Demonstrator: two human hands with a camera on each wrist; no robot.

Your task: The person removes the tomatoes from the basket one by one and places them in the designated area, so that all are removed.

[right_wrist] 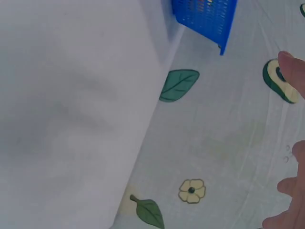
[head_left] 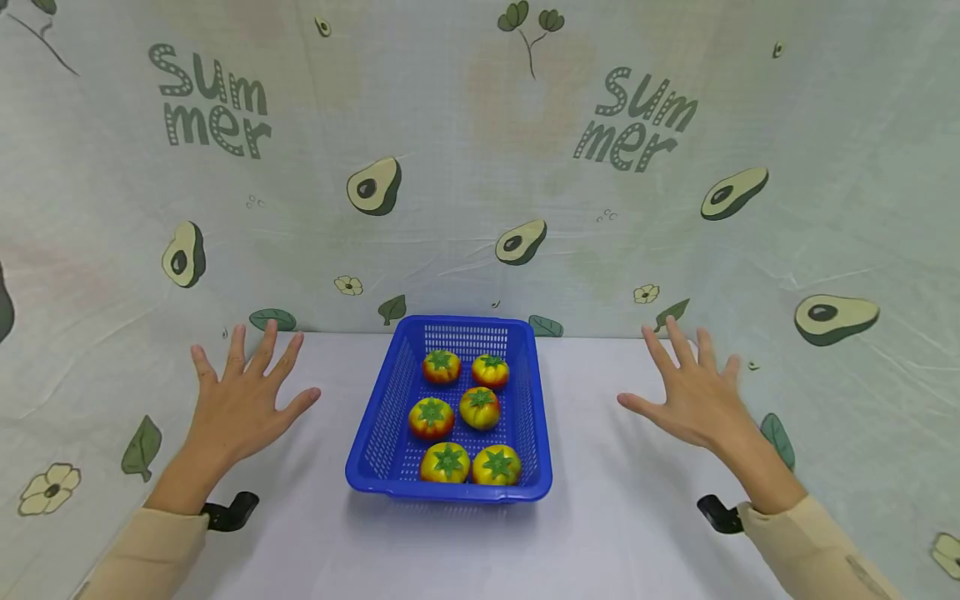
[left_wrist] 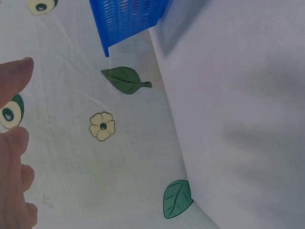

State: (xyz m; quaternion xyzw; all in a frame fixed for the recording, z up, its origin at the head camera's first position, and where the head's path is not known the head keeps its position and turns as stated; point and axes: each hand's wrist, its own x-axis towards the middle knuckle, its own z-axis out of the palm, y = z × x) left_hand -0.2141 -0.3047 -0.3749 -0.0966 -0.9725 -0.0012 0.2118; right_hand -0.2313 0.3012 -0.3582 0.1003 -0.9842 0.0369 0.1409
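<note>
Head view: I'm watching the left hand [head_left: 242,407] and right hand [head_left: 695,398] hovering at lower left and lower right, fingers spread wide, holding nothing. Low centre, the basket [head_left: 450,492] is sitting between them, likely for even reach, its walls corralling six fruits [head_left: 480,408]. Table [head_left: 585,492] is giving room both sides, its far edge meeting the cloth [head_left: 450,108].

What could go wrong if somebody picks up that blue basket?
Maybe two things. The six red-and-yellow fruits have gaps between some of them, so they might roll and bump if the blue basket tips. And the left hand and right hand are on opposite sides; if one lifts first, it could tilt.
</note>
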